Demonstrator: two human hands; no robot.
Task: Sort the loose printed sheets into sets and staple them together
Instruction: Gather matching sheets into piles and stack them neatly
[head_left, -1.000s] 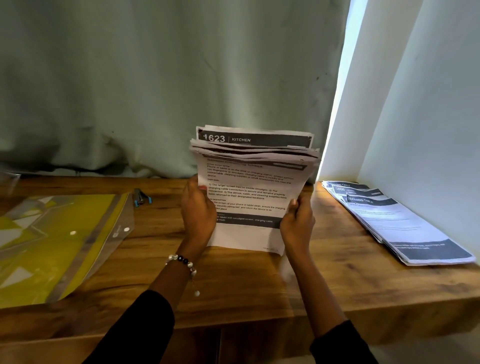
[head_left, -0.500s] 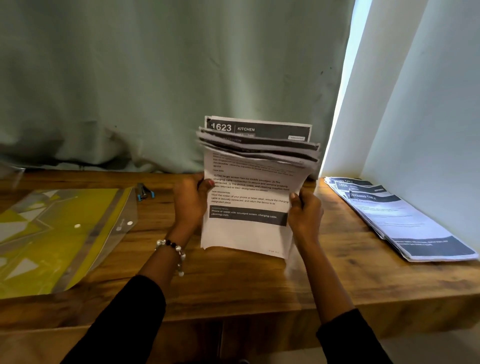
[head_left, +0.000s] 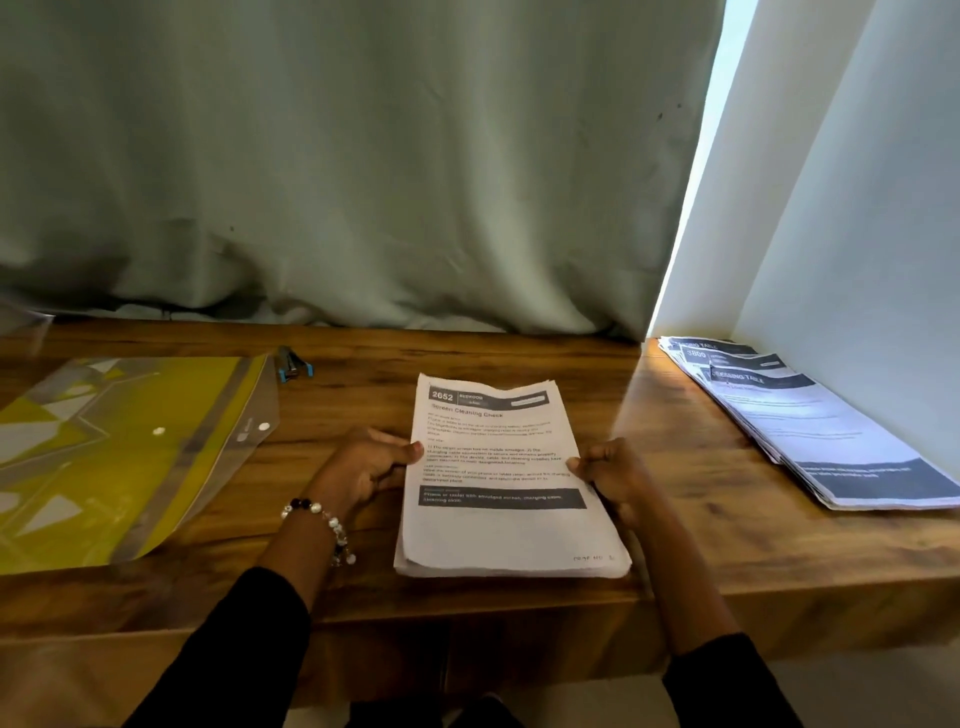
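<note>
A stack of printed sheets (head_left: 498, 483) lies flat on the wooden desk (head_left: 363, 374), near its front edge and about midway along it; the top page is headed "2652 Bedroom" and titled "Screen Cleaning Check". The left hand (head_left: 363, 467) grips the stack's left edge, thumb on top of the page and fingers curled at the side. The right hand (head_left: 610, 475) holds the right edge the same way, thumb tip on the paper and fingers curled against the stack's side. A beaded bracelet (head_left: 322, 519) circles the left wrist. To the far right, against the white wall (head_left: 857, 234), a second pile of printed sheets (head_left: 810, 421) lies fanned out, well apart from the held stack. On the left of the desk lies a clear plastic folder (head_left: 130, 447) with yellow contents, and just beyond its far right corner sits a small blue and black stapler (head_left: 293, 364). A grey-green curtain (head_left: 337, 156) hangs behind the desk.
</note>
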